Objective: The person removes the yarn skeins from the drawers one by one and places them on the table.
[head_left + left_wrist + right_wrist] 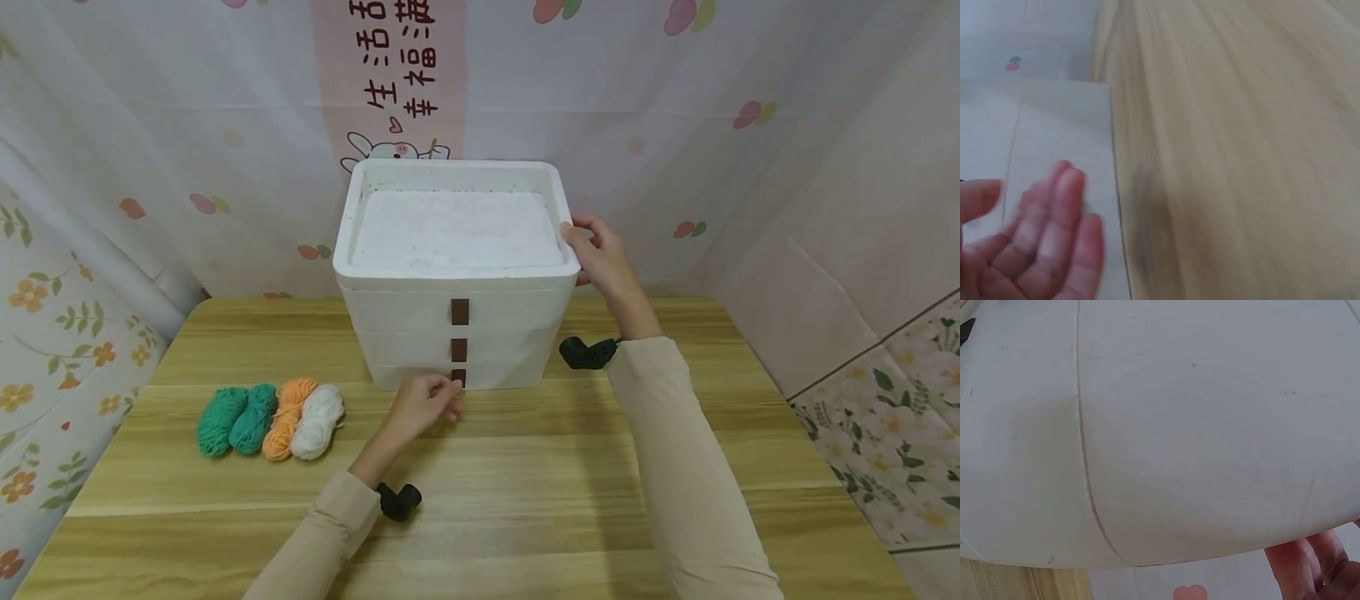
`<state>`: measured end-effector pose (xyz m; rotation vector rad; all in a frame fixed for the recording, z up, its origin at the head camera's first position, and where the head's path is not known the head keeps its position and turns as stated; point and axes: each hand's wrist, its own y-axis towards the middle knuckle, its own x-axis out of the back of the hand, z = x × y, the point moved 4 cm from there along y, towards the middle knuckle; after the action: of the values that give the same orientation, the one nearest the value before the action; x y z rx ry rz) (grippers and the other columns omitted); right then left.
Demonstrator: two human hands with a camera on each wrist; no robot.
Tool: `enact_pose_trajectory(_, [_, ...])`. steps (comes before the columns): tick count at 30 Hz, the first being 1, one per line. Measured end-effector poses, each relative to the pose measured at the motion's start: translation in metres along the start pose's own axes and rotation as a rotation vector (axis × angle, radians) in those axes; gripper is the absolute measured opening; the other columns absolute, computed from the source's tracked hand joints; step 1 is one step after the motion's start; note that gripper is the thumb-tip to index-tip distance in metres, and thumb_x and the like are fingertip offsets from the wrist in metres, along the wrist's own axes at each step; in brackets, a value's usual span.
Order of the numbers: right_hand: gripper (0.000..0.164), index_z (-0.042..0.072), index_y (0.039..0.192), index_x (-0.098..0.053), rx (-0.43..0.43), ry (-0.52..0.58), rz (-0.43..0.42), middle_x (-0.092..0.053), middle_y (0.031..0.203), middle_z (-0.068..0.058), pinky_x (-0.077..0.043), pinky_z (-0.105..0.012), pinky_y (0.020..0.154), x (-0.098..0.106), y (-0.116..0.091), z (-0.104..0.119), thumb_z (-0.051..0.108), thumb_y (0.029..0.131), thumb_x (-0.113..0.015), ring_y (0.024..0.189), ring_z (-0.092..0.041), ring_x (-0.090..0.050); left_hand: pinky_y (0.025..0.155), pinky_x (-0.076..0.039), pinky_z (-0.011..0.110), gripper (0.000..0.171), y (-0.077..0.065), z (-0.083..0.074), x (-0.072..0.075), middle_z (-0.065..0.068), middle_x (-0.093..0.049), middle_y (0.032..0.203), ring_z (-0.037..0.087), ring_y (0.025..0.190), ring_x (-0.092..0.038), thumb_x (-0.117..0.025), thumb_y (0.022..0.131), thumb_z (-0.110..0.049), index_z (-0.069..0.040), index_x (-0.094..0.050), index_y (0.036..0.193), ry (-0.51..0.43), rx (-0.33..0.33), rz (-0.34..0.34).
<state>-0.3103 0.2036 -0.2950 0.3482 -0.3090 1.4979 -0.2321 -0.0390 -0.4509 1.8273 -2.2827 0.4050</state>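
Observation:
A white plastic drawer unit (457, 333) stands at the back of the table, with three brown tabs down its front. My left hand (426, 404) is low at its front, fingertips right at the lowest brown tab (459, 378). In the left wrist view the thumb (979, 199) stands apart from the loosely bent fingers (1063, 215). My right hand (600, 258) grips the unit's upper right side, thumb over the rim and fingers behind. The right wrist view has the white side wall (1210, 425) filling most of it, with fingertips (1294, 562) at the lower right edge.
To the left on the wooden table (525, 500) lie yarn skeins in a row: two green (222, 422), one orange (288, 419) and one white (318, 422). The unit's top is a shallow rimmed tray (453, 273). A patterned curtain (600, 100) hangs right behind.

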Motion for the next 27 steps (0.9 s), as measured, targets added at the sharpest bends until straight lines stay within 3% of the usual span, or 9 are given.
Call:
enact_pose_trajectory(7, [0.057,0.014,0.138,-0.039,0.004,-0.004,-0.002,-0.050,0.101,-0.005,-0.051,-0.020,0.062,0.000,0.001,0.000,0.049,0.094,-0.043,0.077,-0.011,-0.055,0.061,-0.056,0.032,0.024,0.001,0.013,0.000,0.014,-0.069,0.078,0.023,0.066,-0.067,-0.054,0.094,-0.015,0.007,-0.064,0.098,0.137,0.107,0.046])
enact_pose_trajectory(12, [0.057,0.014,0.138,-0.039,0.005,-0.002,0.002,-0.050,0.103,-0.005,-0.051,-0.020,0.062,0.000,0.000,0.000,0.049,0.094,-0.043,0.078,-0.011,-0.055,0.063,-0.057,0.033,0.034,0.005,0.018,-0.004,0.018,-0.069,0.089,0.023,0.073,-0.069,-0.050,0.097,-0.021,0.008,-0.058,0.111,0.009,0.183,0.090])
enact_pose_trajectory(18, [0.057,0.015,0.139,-0.039,0.008,-0.003,-0.001,-0.051,0.105,-0.006,-0.051,-0.022,0.062,0.000,0.000,0.000,0.050,0.094,-0.043,0.080,-0.013,-0.055,0.060,-0.057,0.031,0.041,0.006,0.025,-0.011,0.019,-0.069,0.091,0.016,0.067,-0.067,-0.043,0.099,-0.032,0.007,-0.055,0.110,-0.179,0.293,0.136])
enact_pose_trajectory(23, [0.057,0.016,0.139,-0.038,0.006,-0.001,-0.002,-0.051,0.105,-0.005,-0.051,-0.023,0.064,0.000,0.001,0.000,0.051,0.094,-0.043,0.081,-0.014,-0.056,0.057,-0.056,0.031,0.042,0.007,0.027,-0.013,0.016,-0.069,0.084,0.014,0.061,-0.064,-0.039,0.100,-0.034,0.005,-0.053,0.106,-0.185,0.293,0.138])
enact_pose_trajectory(27, [0.057,0.016,0.139,-0.038,0.002,-0.003,-0.002,-0.051,0.105,-0.004,-0.051,-0.022,0.063,0.000,0.001,-0.001,0.050,0.094,-0.042,0.080,-0.014,-0.056,0.054,-0.055,0.030,0.038,0.008,0.026,-0.012,0.015,-0.069,0.081,0.013,0.059,-0.063,-0.040,0.100,-0.032,0.003,-0.055,0.102,-0.133,0.264,0.131])
